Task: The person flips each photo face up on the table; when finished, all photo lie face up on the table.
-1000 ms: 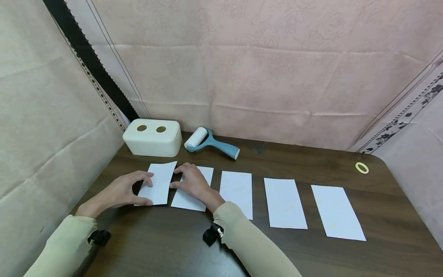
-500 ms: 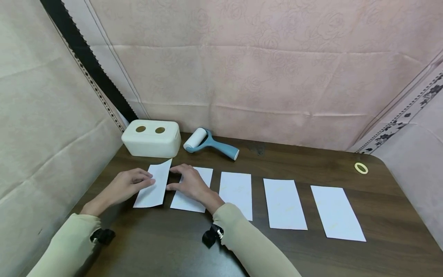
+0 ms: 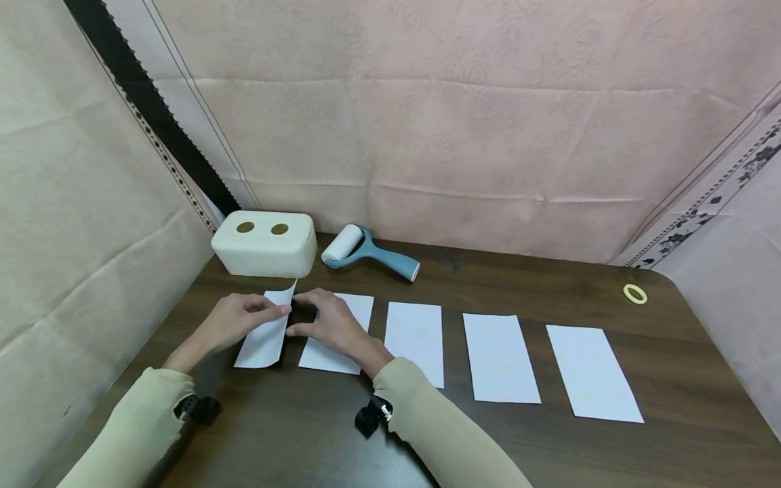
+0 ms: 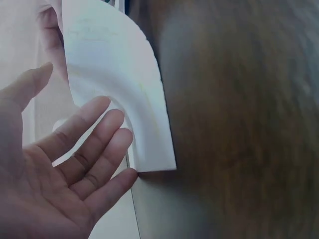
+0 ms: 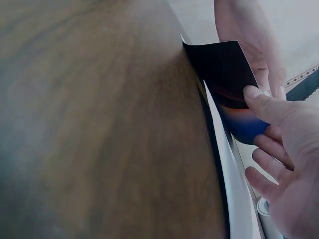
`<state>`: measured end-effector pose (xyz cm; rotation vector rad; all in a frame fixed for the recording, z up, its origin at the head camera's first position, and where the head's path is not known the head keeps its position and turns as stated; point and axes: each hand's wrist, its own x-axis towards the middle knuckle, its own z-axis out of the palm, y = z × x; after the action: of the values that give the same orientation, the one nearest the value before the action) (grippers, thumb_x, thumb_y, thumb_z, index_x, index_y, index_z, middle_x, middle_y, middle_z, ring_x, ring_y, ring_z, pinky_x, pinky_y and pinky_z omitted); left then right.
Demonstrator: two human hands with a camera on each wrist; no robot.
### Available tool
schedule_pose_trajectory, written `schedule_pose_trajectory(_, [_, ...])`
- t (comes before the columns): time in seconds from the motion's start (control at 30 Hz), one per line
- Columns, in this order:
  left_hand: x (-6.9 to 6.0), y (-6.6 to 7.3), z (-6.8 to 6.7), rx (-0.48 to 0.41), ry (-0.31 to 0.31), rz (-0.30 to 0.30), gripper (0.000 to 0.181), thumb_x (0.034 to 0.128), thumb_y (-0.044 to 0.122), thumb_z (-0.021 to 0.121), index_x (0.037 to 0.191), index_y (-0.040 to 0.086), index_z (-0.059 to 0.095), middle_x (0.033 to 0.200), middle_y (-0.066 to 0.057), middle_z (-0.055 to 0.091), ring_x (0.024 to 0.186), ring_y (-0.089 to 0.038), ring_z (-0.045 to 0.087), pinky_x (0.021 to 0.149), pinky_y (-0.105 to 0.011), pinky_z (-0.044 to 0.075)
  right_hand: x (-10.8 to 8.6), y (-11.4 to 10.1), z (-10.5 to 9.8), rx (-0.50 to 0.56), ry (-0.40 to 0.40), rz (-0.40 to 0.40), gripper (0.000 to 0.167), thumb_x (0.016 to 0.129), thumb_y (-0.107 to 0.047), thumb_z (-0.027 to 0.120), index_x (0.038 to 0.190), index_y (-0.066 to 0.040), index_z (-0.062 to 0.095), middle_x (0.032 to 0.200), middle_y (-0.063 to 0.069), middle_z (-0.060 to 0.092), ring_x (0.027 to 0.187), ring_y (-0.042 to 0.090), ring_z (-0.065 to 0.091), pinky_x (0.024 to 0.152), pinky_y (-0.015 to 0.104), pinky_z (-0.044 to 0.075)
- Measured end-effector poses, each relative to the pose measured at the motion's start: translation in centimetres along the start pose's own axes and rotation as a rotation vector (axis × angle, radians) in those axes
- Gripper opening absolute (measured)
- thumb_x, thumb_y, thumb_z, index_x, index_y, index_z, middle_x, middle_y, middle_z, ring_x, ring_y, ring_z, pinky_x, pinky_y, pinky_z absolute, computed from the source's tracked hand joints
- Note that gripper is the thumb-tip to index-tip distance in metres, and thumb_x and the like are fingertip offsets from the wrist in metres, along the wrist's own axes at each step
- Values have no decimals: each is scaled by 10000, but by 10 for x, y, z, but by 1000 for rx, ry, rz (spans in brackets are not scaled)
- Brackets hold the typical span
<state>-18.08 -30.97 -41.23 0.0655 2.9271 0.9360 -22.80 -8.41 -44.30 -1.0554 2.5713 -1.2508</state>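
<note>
At the left end of a row of white sheets, a photo print (image 3: pixel 259 349) lies white back up with its right side bent upward. Its dark underside shows in the right wrist view, with blue and orange patches. My right hand (image 3: pixel 332 325) pinches that raised edge, the thumb (image 5: pixel 255 94) at the rim and the fingers behind. Over the print's white back is my left hand (image 3: pixel 234 322); its fingers (image 4: pixel 99 124) are spread and loosely extended at the bent surface. Beneath my right hand, the second sheet (image 3: pixel 329 356) is partly covered.
Three more white sheets, among them the middle one (image 3: pixel 415 339), lie to the right on the wooden table (image 3: pixel 293 434). Behind stand a white box (image 3: pixel 265 254) with two holes and a blue-handled lint roller (image 3: pixel 390 259). A pale yellow ring (image 3: pixel 626 296) lies far right.
The print's right edge has curled further up and leftward, with my right hand shifting slightly left. My left hand left the print's left edge and moved rightward over its back.
</note>
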Motion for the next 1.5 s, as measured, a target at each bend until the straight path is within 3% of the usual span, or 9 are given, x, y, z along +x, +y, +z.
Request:
schedule_pose_trajectory(0.23, [5,9,6,-5,-15,27,441,959,567,738,1040,138,803,982,7,747,904,-197,638,760,-373,503,-1,1,0,9,9,9,589,908,-342,875,1410,-108,675,1392,14,655,1305,118,583,1071,234,445])
schedule_pose_trajectory(0.5, [1,7,4,-33,31,83,151,1009,260,713,1002,151,818,948,38,772,911,-189,667,787,-389,499,0,-2,5,38,21,13,530,927,-299,863,1392,-114,689,1341,-13,674,1250,80,606,1029,199,457])
schedule_pose_trajectory(0.7, [-4,8,-3,-103,53,90,184,1037,258,704,1055,105,804,975,6,792,935,-171,712,812,-357,530,-1,-2,10,93,29,62,440,967,-241,821,1371,-113,702,1287,-21,701,1186,67,632,993,193,473])
schedule_pose_trajectory(0.97, [-11,13,-21,-194,80,64,275,1055,315,688,1146,64,751,960,-19,797,919,-129,677,780,-263,512,0,0,13,162,69,118,365,983,-266,801,1313,-122,739,1204,-44,715,1102,60,649,923,176,493])
schedule_pose_trajectory(1.23, [-12,13,-28,-326,103,70,294,1050,252,703,1178,-13,705,939,-76,784,733,-187,710,653,-332,603,1,-1,15,180,93,122,368,974,-244,811,1312,-116,738,1220,8,675,1074,78,648,898,175,503])
schedule_pose_trajectory(1.5, [-14,5,-35,-422,132,37,330,1046,302,713,1206,16,677,902,19,771,698,-206,697,613,-361,605,1,-6,15,277,160,125,438,972,-208,813,1374,-97,683,1313,71,602,1091,83,672,887,164,527])
